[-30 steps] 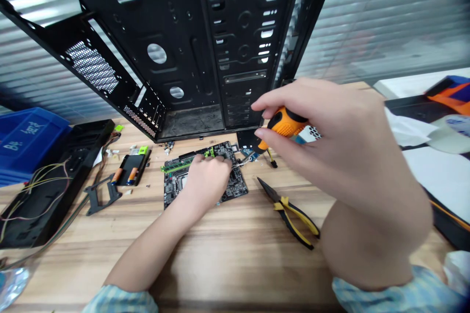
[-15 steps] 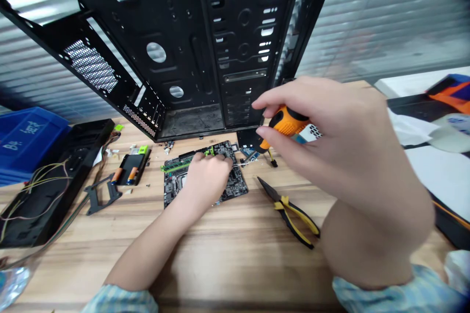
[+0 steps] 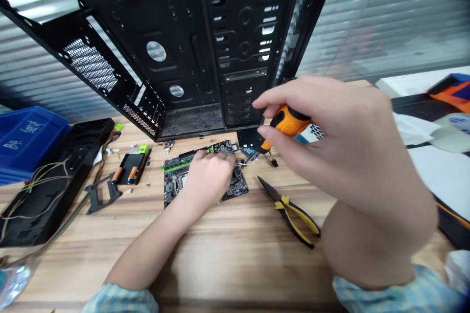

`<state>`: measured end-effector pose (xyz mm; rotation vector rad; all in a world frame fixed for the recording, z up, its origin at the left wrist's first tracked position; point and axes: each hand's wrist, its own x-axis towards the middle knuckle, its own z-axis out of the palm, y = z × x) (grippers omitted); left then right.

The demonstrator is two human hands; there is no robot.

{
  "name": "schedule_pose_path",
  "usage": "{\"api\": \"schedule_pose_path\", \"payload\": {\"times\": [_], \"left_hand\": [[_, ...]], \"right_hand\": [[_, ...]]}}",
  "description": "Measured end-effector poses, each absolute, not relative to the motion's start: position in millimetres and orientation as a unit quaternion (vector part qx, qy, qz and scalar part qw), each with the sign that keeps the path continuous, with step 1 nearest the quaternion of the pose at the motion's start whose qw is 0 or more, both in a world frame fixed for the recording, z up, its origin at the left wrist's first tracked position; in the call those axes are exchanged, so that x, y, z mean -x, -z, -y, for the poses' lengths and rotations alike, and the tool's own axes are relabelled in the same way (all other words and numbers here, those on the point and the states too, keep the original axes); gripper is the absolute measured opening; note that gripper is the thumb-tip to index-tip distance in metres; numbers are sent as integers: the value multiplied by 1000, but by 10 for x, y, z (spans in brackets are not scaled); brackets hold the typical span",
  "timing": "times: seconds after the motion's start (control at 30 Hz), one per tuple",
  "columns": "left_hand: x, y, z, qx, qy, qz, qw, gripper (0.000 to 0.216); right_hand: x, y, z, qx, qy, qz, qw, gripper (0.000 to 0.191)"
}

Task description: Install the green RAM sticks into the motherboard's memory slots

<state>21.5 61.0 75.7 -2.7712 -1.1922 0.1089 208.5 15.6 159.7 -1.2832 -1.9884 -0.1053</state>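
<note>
On the wooden table lies a black motherboard [image 3: 240,183] with a green memory stick [image 3: 176,165] in a slot. My left hand [image 3: 211,171] rests over the board's middle, knuckles up and fingers curled down. Its fingertips are hidden, so what they pinch does not show. A screwdriver [image 3: 290,121] with an orange and black handle is in my right hand [image 3: 330,127], gripped between thumb and fingers. The shaft slants down and left to the board's right edge; its tip is hard to make out. Yellow and black long-nose pliers [image 3: 290,212] lie below, touching neither hand.
A black computer case [image 3: 183,58] stands open behind the board. On the left are a battery holder [image 3: 127,168] with orange batteries, a dark plastic bracket [image 3: 103,194], loose wires, a black panel [image 3: 36,215] and a blue bin [image 3: 31,142]. White paper [image 3: 440,171] lies on the right.
My left hand has shifted very slightly right over the board. My right hand and the screwdriver have moved a few pixels to the right. Everything else looks the same.
</note>
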Motion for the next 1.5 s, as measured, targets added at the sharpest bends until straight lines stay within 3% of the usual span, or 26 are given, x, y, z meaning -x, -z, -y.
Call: {"api": "schedule_pose_path", "payload": {"times": [0.67, 1.5], "left_hand": [[-228, -723, -622, 909, -46, 408, 69, 27], [-327, -387, -663, 918, -67, 390, 42, 20]], "right_hand": [[-2076, -1583, -168, 505, 28, 783, 362, 27], [-2080, -1532, -242, 542, -77, 814, 196, 27]]}}
